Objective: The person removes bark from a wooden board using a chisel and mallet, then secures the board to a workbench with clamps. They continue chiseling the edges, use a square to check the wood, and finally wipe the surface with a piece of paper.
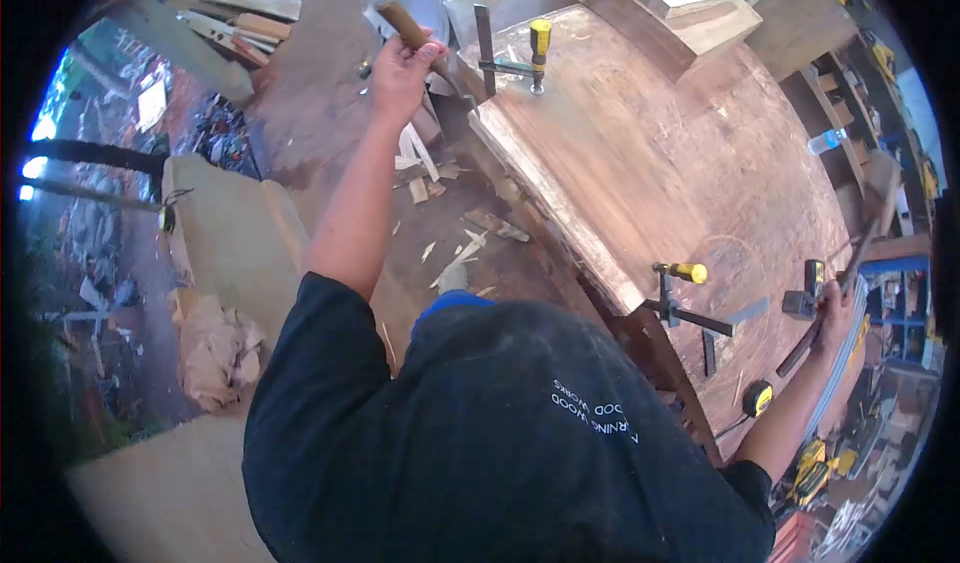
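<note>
Head view: a person in a black shirt leans over a broad wooden slab (pixel 640 163) clamped to the worktop (pixel 790 193). Beyond the slab's far left corner, the left hand (pixel 400 68) is raised, fingers (pixel 418 45) wrapped tight around a brown wooden handle (pixel 402 21); whatever head it carries is hidden behind the hand. The handle looks stiff, dry and fairly light, best taken low on the shaft as it is held here. At the slab's near right edge, the right hand (pixel 835 308) is closed on a long dark bar (pixel 815 338), rigid and probably heavy, lying along the worktop's rim; its lower end is unclear. Two yellow-handled clamps pin the slab, the far clamp (pixel 520 63) just right of the raised hand, the near clamp (pixel 685 303) at the slab's near corner. Wood chips (pixel 460 248) litter the floor left of the slab. A tape measure (pixel 757 398) rests below the near clamp.
</note>
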